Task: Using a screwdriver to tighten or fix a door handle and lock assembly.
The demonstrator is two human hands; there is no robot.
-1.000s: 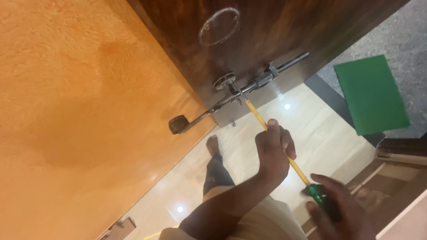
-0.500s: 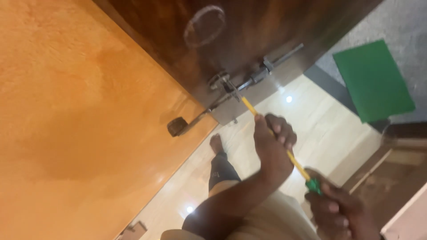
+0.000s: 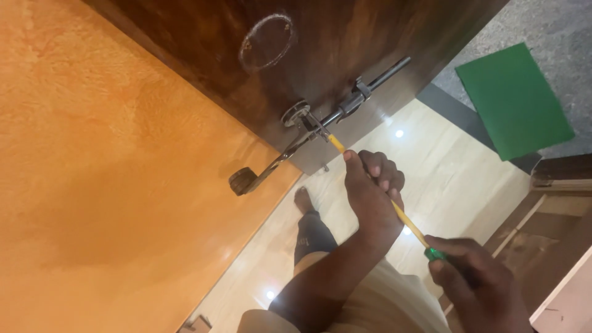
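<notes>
A long screwdriver with a yellow shaft [image 3: 407, 220] and a green handle reaches up to a metal sliding bolt latch [image 3: 345, 108] on a dark wooden door [image 3: 345, 43]. My left hand [image 3: 370, 191] is wrapped around the shaft near its tip, just below the latch. My right hand [image 3: 472, 280] grips the green handle at the lower right. The tip rests at the round plate of the latch [image 3: 296, 114]. A round chalk mark [image 3: 266, 42] is drawn on the door above the latch.
An orange wall [image 3: 92, 166] fills the left side. The latch's long handle ends in a dark knob [image 3: 242, 180]. A green sheet [image 3: 515, 102] lies on the grey floor at the upper right. My bare foot [image 3: 303, 200] stands on glossy beige tiles.
The view has shifted slightly. My left hand has slid up the shaft toward the latch, and the screwdriver tip now sits at the latch plate.
</notes>
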